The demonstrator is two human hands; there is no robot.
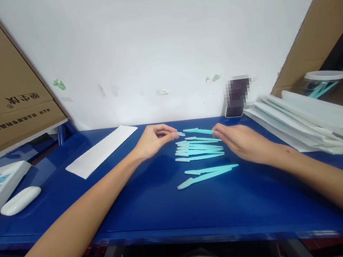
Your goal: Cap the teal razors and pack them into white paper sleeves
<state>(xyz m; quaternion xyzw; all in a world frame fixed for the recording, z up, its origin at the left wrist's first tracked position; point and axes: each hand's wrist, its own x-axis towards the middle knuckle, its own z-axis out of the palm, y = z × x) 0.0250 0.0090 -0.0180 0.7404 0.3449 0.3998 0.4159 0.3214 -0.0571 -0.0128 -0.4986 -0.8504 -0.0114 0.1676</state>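
My right hand [235, 141] is closed on the handle end of a light-blue eyebrow razor [198, 131], its blade end pointing left. Between the thumb and fingers of my left hand [154, 141] is a small clear plastic cap [179, 133], just left of the razor's tip and apart from it. Below the hands, several more light-blue razors [199, 151] lie side by side on the blue table [150, 206], blade ends to the left. Nearer me, two razors [211, 175] rest apart from that group, touching or crossing each other.
A white paper strip [102, 151] lies left of my left hand. Further left are a white oval case [20, 200] and a white tray [3, 186]. White packets [302, 125] are stacked at right, near a clear tub [322, 85] holding razors. A phone [236, 95] leans on the wall.
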